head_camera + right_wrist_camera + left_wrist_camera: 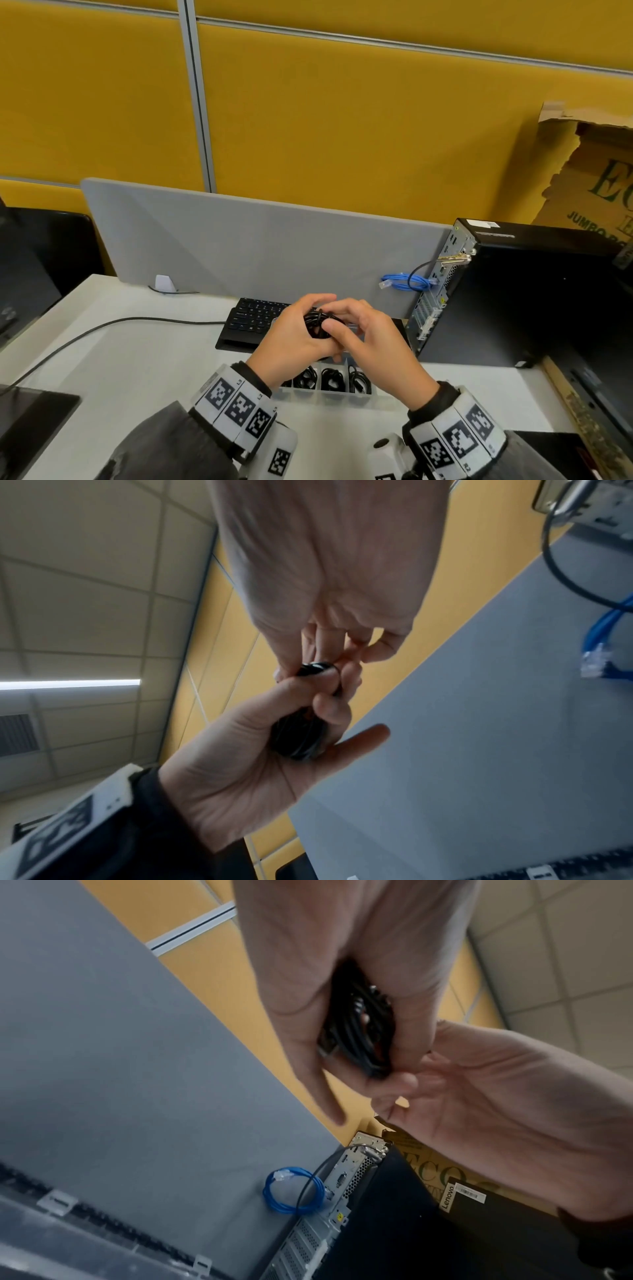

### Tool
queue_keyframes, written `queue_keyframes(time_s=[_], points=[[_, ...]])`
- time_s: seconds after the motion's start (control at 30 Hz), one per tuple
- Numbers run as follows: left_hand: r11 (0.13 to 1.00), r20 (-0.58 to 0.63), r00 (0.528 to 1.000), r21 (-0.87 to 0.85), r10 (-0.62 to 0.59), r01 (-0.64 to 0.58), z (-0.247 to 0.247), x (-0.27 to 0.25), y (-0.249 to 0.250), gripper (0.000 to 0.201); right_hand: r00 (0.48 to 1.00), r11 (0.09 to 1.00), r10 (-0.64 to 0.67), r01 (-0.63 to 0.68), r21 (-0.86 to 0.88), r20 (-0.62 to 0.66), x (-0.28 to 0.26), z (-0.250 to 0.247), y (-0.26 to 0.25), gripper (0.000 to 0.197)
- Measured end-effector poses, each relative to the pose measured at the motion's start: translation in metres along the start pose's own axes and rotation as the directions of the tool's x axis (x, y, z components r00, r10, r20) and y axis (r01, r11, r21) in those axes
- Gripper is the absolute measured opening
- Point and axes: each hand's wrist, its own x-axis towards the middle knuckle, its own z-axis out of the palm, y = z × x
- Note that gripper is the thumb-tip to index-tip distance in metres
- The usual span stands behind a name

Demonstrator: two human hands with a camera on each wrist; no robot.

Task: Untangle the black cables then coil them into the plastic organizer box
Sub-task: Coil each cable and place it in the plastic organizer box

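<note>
One small coil of black cable [317,325] sits bunched between my hands, raised above the desk [144,356]. My left hand [294,337] wraps its fingers around the coil, and my right hand [373,337] pinches its edge with thumb and fingertips, so both hands meet on it. Just beneath my wrists lies the plastic organizer box [329,394], with other black coils in its compartments. Behind my hands is a black keyboard [251,317] against a grey divider [239,240]. To my right stands a black computer tower [513,301], a blue cable [404,281] looped at its back.
</note>
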Motion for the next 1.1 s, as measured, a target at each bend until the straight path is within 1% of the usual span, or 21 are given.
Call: queue_keyframes(time_s=[0.13, 0.27, 0.33, 0.43, 0.47, 0.5, 0.57, 0.6, 0.63, 0.7, 0.73, 0.8, 0.83, 0.87, 0.93, 1.0, 1.03, 1.1], points=[[0.997, 0.040, 0.999, -0.079, -0.022, 0.025, 0.013, 0.002, -0.008, 0.051, 0.998, 0.997, 0.040, -0.037, -0.061, 0.056, -0.003, -0.003, 0.012, 0.019], [0.999, 0.007, 0.999, -0.032, -0.043, 0.043, 0.030, 0.010, -0.019, 0.051, 0.995, 0.985, 0.093, -0.089, -0.148, 0.023, -0.007, -0.006, 0.033, 0.023], [0.997, -0.019, 0.998, -0.042, -0.065, 0.064, 0.041, 0.016, -0.029, 0.044, 0.992, 0.973, 0.124, -0.116, -0.201, 0.024, -0.006, -0.010, 0.045, 0.027], [0.988, -0.057, 0.989, -0.077, -0.135, 0.130, 0.064, 0.026, -0.049, 0.035, 0.985, 0.955, 0.159, -0.137, -0.261, 0.064, -0.004, -0.016, 0.067, 0.029], [0.986, -0.054, 0.988, -0.079, -0.148, 0.144, 0.070, 0.028, -0.056, 0.036, 0.981, 0.949, 0.182, -0.156, -0.275, 0.072, -0.003, -0.020, 0.075, 0.029], [0.987, -0.027, 0.989, -0.066, -0.146, 0.144, 0.074, 0.031, -0.066, 0.038, 0.976, 0.942, 0.209, -0.186, -0.279, 0.054, -0.001, -0.025, 0.086, 0.027], [0.989, 0.094, 0.985, 0.027, -0.145, 0.143, 0.076, 0.036, -0.087, 0.039, 0.964, 0.921, 0.259, -0.266, -0.285, -0.063, 0.005, -0.042, 0.113, 0.023], [0.982, 0.150, 0.975, 0.124, -0.164, 0.146, 0.074, 0.037, -0.097, 0.036, 0.952, 0.901, 0.283, -0.306, -0.308, -0.117, 0.009, -0.051, 0.128, 0.023], [0.959, 0.176, 0.966, 0.248, -0.187, 0.141, 0.070, 0.039, -0.107, 0.034, 0.938, 0.871, 0.317, -0.346, -0.348, -0.138, 0.011, -0.058, 0.143, 0.024], [0.880, 0.193, 0.957, 0.463, -0.218, 0.107, 0.063, 0.039, -0.126, 0.031, 0.907, 0.789, 0.411, -0.403, -0.463, -0.089, 0.014, -0.065, 0.170, 0.027], [0.850, 0.202, 0.953, 0.519, -0.227, 0.093, 0.061, 0.038, -0.134, 0.029, 0.888, 0.739, 0.459, -0.405, -0.538, -0.037, 0.014, -0.063, 0.182, 0.028], [0.824, 0.223, 0.947, 0.562, -0.230, 0.068, 0.058, 0.038, -0.144, 0.024, 0.836, 0.635, 0.544, -0.355, -0.686, 0.072, 0.013, -0.052, 0.200, 0.030], [0.819, 0.227, 0.947, 0.571, -0.227, 0.059, 0.058, 0.039, -0.148, 0.023, 0.813, 0.585, 0.571, -0.307, -0.751, 0.113, 0.013, -0.046, 0.206, 0.031], [0.816, 0.229, 0.948, 0.576, -0.219, 0.049, 0.057, 0.040, -0.151, 0.022, 0.801, 0.536, 0.581, -0.245, -0.808, 0.143, 0.013, -0.041, 0.210, 0.031], [0.819, 0.236, 0.948, 0.573, -0.213, 0.041, 0.056, 0.043, -0.156, 0.021, 0.806, 0.441, 0.562, -0.100, -0.892, 0.188, 0.013, -0.032, 0.214, 0.029], [0.821, 0.226, 0.949, 0.568, -0.219, 0.055, 0.056, 0.043, -0.159, 0.019, 0.827, 0.351, 0.513, 0.042, -0.936, 0.229, 0.012, -0.024, 0.217, 0.027], [0.821, 0.214, 0.950, 0.566, -0.227, 0.068, 0.056, 0.043, -0.160, 0.018, 0.836, 0.315, 0.495, 0.079, -0.946, 0.235, 0.011, -0.021, 0.218, 0.028], [0.827, 0.189, 0.954, 0.554, -0.234, 0.093, 0.058, 0.042, -0.162, 0.017, 0.843, 0.270, 0.490, 0.098, -0.958, 0.224, 0.010, -0.018, 0.218, 0.028]])
